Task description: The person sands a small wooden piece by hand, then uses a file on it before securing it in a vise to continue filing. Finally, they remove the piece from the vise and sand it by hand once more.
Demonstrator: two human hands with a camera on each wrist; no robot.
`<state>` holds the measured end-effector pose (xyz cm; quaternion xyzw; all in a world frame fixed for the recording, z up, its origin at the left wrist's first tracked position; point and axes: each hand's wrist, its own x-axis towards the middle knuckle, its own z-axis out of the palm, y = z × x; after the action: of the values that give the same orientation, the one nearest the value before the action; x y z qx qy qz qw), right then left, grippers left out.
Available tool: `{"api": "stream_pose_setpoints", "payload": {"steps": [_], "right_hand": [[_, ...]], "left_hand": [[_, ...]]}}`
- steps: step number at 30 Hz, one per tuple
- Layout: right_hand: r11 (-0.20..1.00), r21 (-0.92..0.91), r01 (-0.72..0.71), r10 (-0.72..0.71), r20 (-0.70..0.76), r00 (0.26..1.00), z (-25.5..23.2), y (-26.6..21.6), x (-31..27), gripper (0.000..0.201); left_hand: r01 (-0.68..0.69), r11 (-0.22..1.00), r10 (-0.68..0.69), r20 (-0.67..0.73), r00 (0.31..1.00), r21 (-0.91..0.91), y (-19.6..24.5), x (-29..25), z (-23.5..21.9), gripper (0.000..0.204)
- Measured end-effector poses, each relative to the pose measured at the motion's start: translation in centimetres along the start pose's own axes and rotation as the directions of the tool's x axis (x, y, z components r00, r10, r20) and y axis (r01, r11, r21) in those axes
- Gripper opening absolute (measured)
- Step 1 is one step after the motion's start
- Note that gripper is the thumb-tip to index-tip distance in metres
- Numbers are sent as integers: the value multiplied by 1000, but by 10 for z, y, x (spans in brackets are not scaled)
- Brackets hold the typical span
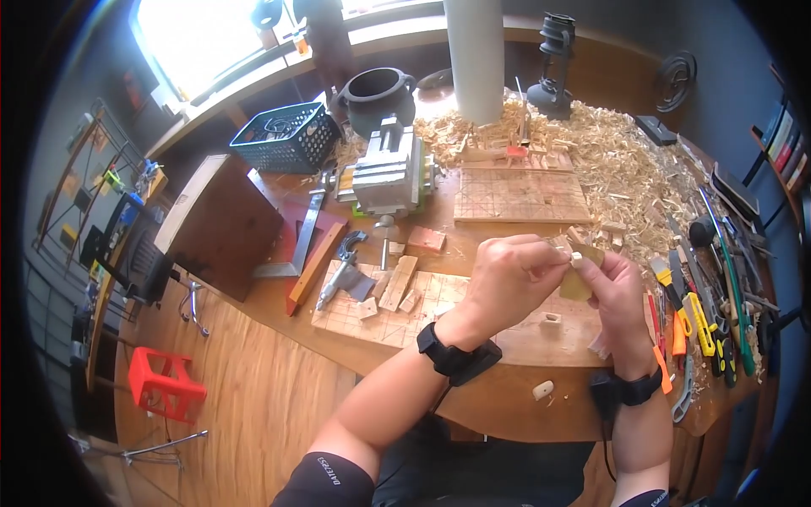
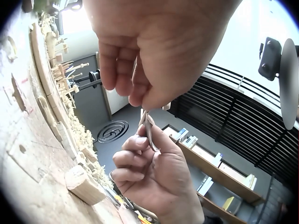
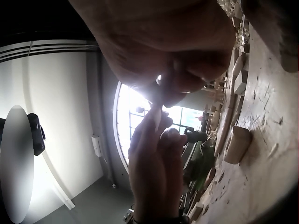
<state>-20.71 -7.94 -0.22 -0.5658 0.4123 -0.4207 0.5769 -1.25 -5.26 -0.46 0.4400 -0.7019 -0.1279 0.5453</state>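
Note:
Both hands meet above the right part of the board. My left hand (image 1: 511, 283) pinches a small pale wooden piece (image 1: 577, 258) between thumb and fingertips. Opposite it, my right hand (image 1: 621, 308) grips a folded yellowish sheet of sandpaper (image 1: 576, 287) around that piece. In the left wrist view, the sheet's curled edge (image 2: 150, 134) stands out between the right thumb and fingers, just under the left fingertips. The right wrist view is dark where the fingertips meet and hides most of the piece. Below the hands, a small wooden block (image 1: 551, 319) rests on the board (image 1: 439, 291).
Wood shavings (image 1: 625, 169) heap at the back right. Knives and files (image 1: 705, 296) line the right side. A vise (image 1: 389, 173), blue basket (image 1: 283, 139) and wooden box (image 1: 224, 224) stand at left. One small wooden piece (image 1: 543, 389) lies near the front edge.

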Motion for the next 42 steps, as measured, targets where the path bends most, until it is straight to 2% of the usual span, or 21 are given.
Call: {"api": "stream_pose_setpoints", "payload": {"steps": [3,10,12,14,16,20,21,24,26,28,29,34,36,38,40,42], "right_hand": [[994,96,46,-41,-55,998,-2,1,3,18],[994,106,39,-32,-64,997,-8,-3,2,18],[999,30,32,-30,-64,998,-4,-7,-1,18],[996,75,51,-49,-25,999,-6,4,2,17],[983,91,161,-153,-81,985,-7,10,8,16],[982,-20,186,-187,-19,982,-8,12,6,15],[968,-49,246,-248,-51,967,-3,11,5,14],[965,-54,257,-261,-91,961,-7,14,8,14],[968,-73,238,-241,-27,970,-12,20,9,14],[959,-142,245,-253,-39,967,-12,18,8,14],[973,-88,214,-221,-75,972,-11,15,8,15],[973,-147,177,-181,-16,983,-19,20,9,16],[980,6,199,-198,-55,979,-23,20,13,17],[972,22,234,-231,-78,970,-18,22,14,17],[972,-143,186,-190,-11,982,-22,27,11,18],[977,-154,149,-160,-65,985,-17,18,10,18]], "left_hand": [[-1,1000,0,2,1000,23,1,0,-2,6],[5,999,-6,-9,1000,-32,1,0,-1,6],[10,999,-11,-11,1000,-40,1,1,0,6],[6,999,-6,3,1000,-39,0,1,0,7],[16,999,-16,2,1000,-52,2,1,0,7],[19,997,-20,-13,1000,-78,1,1,1,10],[12,997,-14,-20,1000,-76,0,1,2,10],[17,997,-20,-31,999,-80,0,1,1,10],[-2,997,-2,-56,998,-74,-2,1,2,11],[-21,997,17,-58,998,-69,-3,2,2,11],[-24,998,20,-69,997,-66,-3,1,3,10],[-32,995,24,-81,996,-99,-4,1,4,8],[-27,994,20,-65,998,-108,-3,1,3,8],[-41,994,33,-71,997,-100,-5,1,4,8],[-55,994,48,-73,996,-94,-6,1,4,8],[-42,994,35,-67,997,-105,-6,2,4,8]]}}
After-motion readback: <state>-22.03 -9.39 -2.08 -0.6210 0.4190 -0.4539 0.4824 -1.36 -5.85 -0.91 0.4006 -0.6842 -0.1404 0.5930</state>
